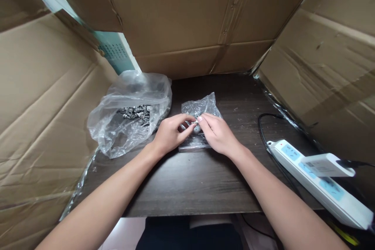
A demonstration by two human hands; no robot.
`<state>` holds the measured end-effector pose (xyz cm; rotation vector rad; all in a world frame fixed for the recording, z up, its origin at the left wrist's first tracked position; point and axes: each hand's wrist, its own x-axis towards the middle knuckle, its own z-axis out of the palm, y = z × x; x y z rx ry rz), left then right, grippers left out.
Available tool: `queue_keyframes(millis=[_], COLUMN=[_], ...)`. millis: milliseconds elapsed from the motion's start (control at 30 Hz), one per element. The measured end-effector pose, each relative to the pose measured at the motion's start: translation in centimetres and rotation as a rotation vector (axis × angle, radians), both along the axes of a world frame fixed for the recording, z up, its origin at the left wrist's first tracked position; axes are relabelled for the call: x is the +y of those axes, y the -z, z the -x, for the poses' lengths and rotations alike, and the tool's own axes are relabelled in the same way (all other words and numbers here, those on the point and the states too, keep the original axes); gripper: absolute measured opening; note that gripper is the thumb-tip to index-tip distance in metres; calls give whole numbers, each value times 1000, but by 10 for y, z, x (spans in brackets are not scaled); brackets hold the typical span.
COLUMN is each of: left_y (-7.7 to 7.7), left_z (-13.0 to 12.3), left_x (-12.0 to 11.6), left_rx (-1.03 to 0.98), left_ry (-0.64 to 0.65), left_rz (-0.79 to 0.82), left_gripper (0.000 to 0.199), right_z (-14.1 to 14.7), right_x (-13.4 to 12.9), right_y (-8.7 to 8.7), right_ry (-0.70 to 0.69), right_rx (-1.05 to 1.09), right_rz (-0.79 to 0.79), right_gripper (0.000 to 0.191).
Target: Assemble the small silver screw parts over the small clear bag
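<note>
My left hand [173,131] and my right hand [217,132] meet above a small clear plastic bag [202,104] on the dark table. Pinched between the fingertips of both is a small metal part [196,122]; its exact shape is too small to tell. Under my hands, on the small bag, lie a few more grey metal pieces [197,129], partly hidden by my fingers. To the left of my left hand sits a large open clear plastic bag [117,105] with several small grey metal parts [137,114] inside.
Cardboard walls [187,19] stand behind and on both sides of the dark table [187,183]. On the right lies a white power strip [322,183] with a white plug-in adapter [328,165] and a black cable [260,129].
</note>
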<state>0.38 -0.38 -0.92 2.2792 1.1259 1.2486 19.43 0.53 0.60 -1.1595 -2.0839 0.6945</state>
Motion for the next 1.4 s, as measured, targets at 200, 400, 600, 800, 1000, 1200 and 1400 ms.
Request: queue_keyframes(millis=[200, 400, 600, 800, 1000, 1200, 1400], left_y=[2, 0, -3, -2, -1, -1, 1], left_z=[0, 2, 1, 0, 0, 1, 1], left_x=[0, 0, 1, 0, 1, 3, 3], left_rx=[16, 8, -13, -28, -23, -35, -18], left_ry=[-13, 4, -30, -45, -26, -41, -35], left_rz=[-34, -107, -126, -146, -134, -122, -119], left_gripper=[10, 9, 8, 9, 9, 11, 11], right_z=[-1, 1, -1, 1, 1, 0, 0], right_x=[-2, -2, -3, -1, 1, -3, -1], right_y=[-1, 0, -5, -3, 0, -6, -1], right_ry=[-3, -2, 19, -14, 14, 20, 2], right_rx=[24, -19, 23, 26, -39, 31, -3], right_rz=[51, 38, 58, 33, 15, 30, 39], right_gripper=[23, 33, 25, 25, 38, 16, 19])
